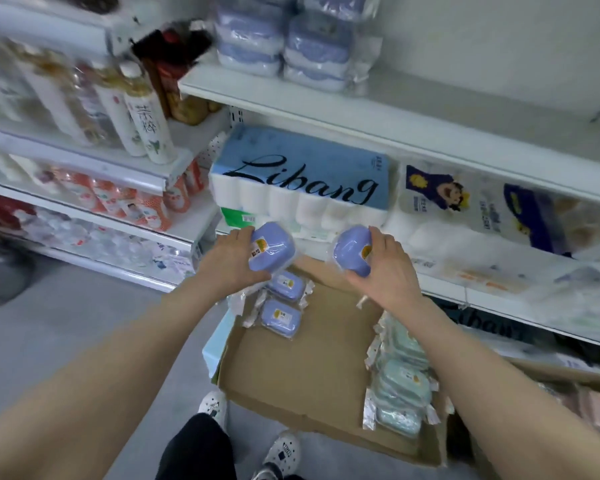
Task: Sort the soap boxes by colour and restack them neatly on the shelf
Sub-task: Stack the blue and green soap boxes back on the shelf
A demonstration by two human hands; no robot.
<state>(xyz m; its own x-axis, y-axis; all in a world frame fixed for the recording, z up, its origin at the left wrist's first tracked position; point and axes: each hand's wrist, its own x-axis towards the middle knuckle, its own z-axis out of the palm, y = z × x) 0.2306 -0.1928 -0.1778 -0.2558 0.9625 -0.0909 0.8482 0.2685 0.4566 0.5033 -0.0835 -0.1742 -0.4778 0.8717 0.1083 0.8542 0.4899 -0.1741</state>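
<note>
View: one, head-worn, wide-angle
Position: your head, above your own arms
Facing: forward and down; shelf [361, 109] across top, cardboard box [291, 375] on floor at lower centre, your shoes [281, 448] at bottom edge
Range: near; left hand [236, 258] and right hand [385, 268] mid-frame

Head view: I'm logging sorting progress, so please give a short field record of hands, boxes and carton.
left hand: grips a purple soap box
right hand: grips a second purple box
carton: open, below the hands
carton purple boxes: two, far left corner
mint boxes: piled along the carton's right side
upper shelf: stacked purple boxes at its left end
</note>
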